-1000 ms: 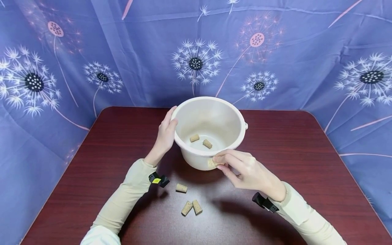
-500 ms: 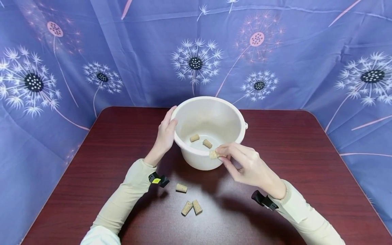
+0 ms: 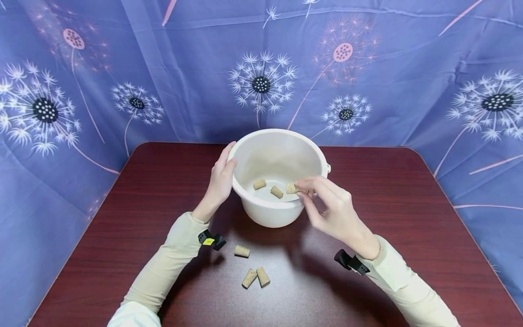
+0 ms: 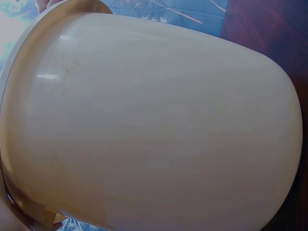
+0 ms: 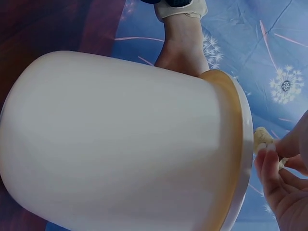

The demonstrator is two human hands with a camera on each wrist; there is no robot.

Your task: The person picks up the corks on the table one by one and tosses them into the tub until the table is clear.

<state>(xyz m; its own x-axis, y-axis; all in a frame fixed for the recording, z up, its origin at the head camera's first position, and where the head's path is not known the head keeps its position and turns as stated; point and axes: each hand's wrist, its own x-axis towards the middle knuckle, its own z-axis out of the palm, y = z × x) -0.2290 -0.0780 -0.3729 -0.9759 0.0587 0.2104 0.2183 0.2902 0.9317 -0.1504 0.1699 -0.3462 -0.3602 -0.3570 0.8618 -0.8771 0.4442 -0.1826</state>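
Observation:
A white bucket stands on the table, two corks lying on its floor. My left hand grips its left rim, thumb at the edge and fingers along the outside. My right hand pinches a cork between thumb and fingertips, over the front right rim. In the right wrist view, that cork shows just past the rim, and another pale bit peeks out between the fingers. The bucket's outer wall fills most of the left wrist view.
Nearer than the bucket, a single cork and a pair of corks lie on the dark red table. A blue dandelion-print cloth hangs behind and at both sides. A small lug juts from the bucket's right rim.
My right hand has risen from in front of the bucket's wall to over its rim, carrying the pinched cork up and slightly right. The left hand and the bucket have stayed put.

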